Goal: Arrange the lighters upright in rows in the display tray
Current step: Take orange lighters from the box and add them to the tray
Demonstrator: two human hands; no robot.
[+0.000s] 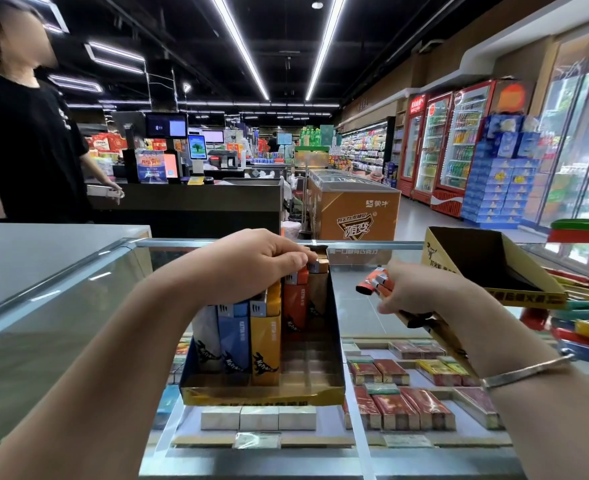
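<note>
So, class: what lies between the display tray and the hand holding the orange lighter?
In the head view, only bare glass countertop separates the display tray from the right hand holding the orange lighter.

one view only — a wide-angle head camera, looking forward and slightly down over a glass counter [78, 271] close in the lower frame. forearms enter from the bottom corners; the shop aisle recedes toward upper centre — edges bow from lens distortion.
</note>
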